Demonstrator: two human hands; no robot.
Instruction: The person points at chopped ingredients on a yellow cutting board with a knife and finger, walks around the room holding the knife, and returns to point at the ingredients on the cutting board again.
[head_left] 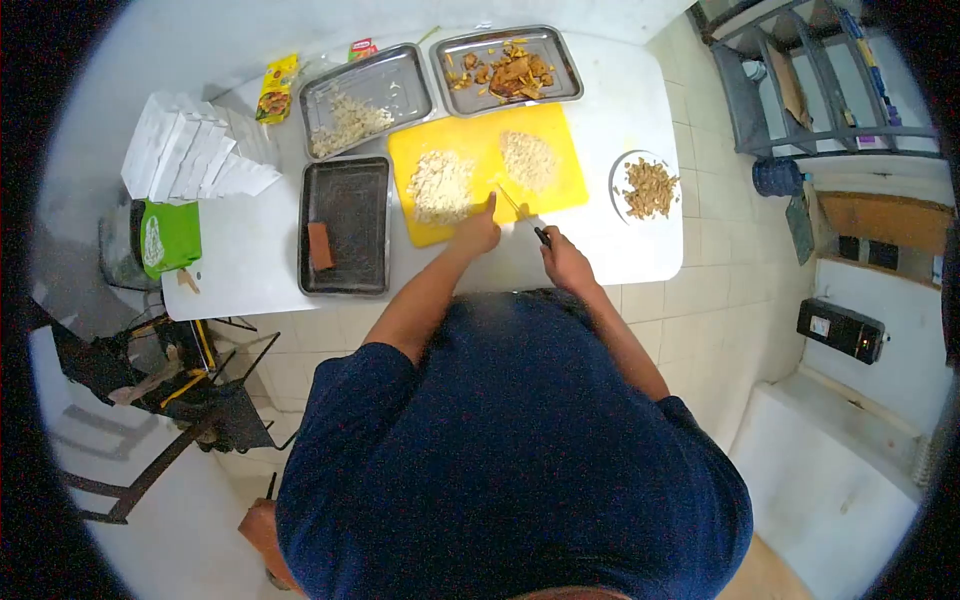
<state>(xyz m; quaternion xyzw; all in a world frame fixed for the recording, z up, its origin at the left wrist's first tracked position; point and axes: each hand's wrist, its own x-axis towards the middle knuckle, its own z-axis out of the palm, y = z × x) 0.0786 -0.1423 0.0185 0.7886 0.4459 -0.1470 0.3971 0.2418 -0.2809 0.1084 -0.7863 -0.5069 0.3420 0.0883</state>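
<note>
My right hand (568, 264) is closed around the black handle of a kitchen knife (527, 217), whose blade reaches up and left over the yellow cutting board (572, 190). My left hand (479, 234) is at the board's near edge, its index finger stretched out close to the knife tip; it seems to hold nothing. Beside that finger, on the board's left half, lies a pile of pale chopped food (440, 187). Farther up on the right half is a finer, tan chopped pile (528, 161). A few small bits lie between the piles near the blade.
Around the board stand a tray with pale shreds (420, 70), a tray of browned pieces (572, 85), and a dark tray (345, 285) holding a reddish-brown block (320, 246). At right is a plate of brown pieces (651, 188). White boxes (185, 150) and a yellow packet (277, 90) sit left.
</note>
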